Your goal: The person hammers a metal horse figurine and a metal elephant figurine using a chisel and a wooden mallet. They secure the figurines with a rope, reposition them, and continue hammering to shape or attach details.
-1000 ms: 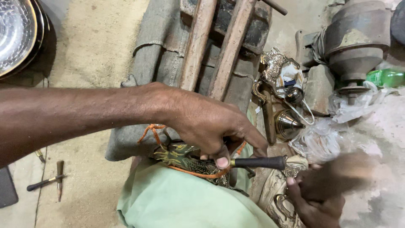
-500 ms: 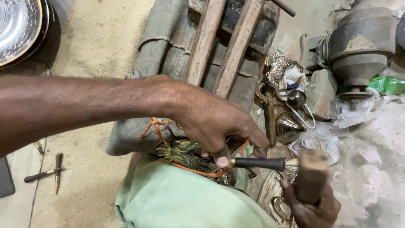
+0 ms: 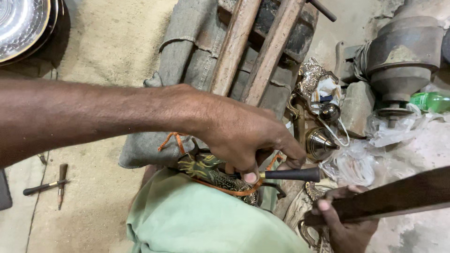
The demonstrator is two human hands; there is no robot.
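The wooden mallet (image 3: 398, 197) gripped by the right hand (image 3: 344, 220) has swung flat; left hand (image 3: 243, 136) still pinches the punch (image 3: 290, 174).

1. Soft, even daylight; the sandy floor (image 3: 93, 56) is bright and pale.
2. Shadows are faint, deepest under the metal plate (image 3: 23, 23).
3. Glare glints on that plate.
4. The dark stick (image 3: 398, 194) is slightly motion-blurred; elsewhere focus is sharp.

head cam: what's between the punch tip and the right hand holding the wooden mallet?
In the head view, the ornate brass workpiece lies between the dark punch, pinched by the left hand, and the right hand gripping the wooden mallet.
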